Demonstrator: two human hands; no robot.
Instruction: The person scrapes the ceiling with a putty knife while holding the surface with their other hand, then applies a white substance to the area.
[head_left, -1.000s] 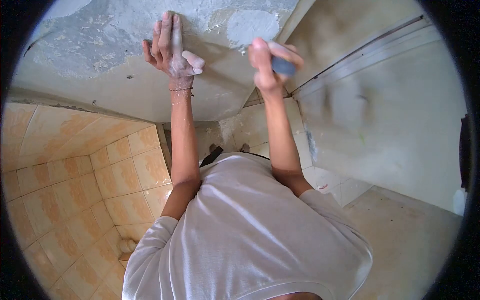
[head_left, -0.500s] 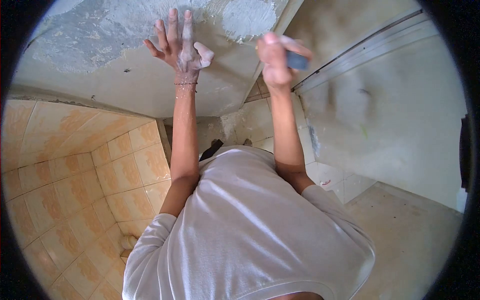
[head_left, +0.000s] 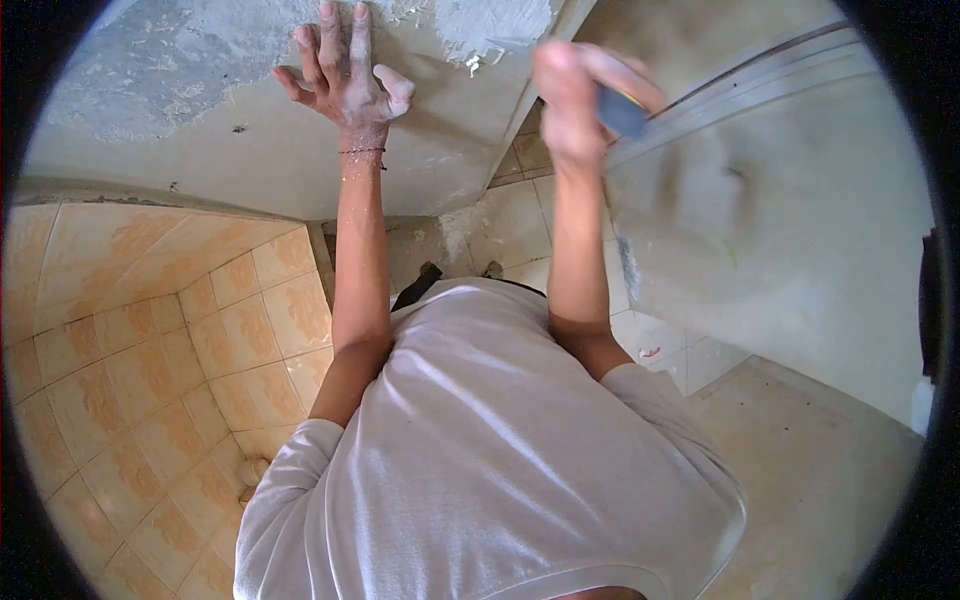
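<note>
Head view: compared with the frame half a second ago, your right hand [head_left: 575,110] has moved outward to the right, away from the pale patch [head_left: 490,25], and the thin blade of your bladed tool [head_left: 620,112] now shows beside that patch. The whole scene has shifted slightly upward, while your left hand [head_left: 350,90] keeps about the same place on the wall [head_left: 230,170], its fingers spread.

Your right hand is closed around the tool's smooth, blue-grey handle, which has a small yellow detail; motion blurs both. The blade points left from your fist, close to the patch's lower edge; whether it touches, you can't tell from here. Your left hand is open and holds nothing, its fingers and thumb coated in whitish dust, with a thin dark bracelet [head_left: 362,151] at the wrist.

The wall's smooth, off-white coat gives way to a rough, mottled grey area [head_left: 190,70] with a ragged border. Small curled flakes [head_left: 473,66] cling below the pale patch. To your left, glossy cream tiles [head_left: 245,330] with orange marbling line a recess. Pale powder [head_left: 455,235] lies on the floor beyond your white shirt [head_left: 500,430], and a smudged, off-white panel [head_left: 780,250] stands on your right.
</note>
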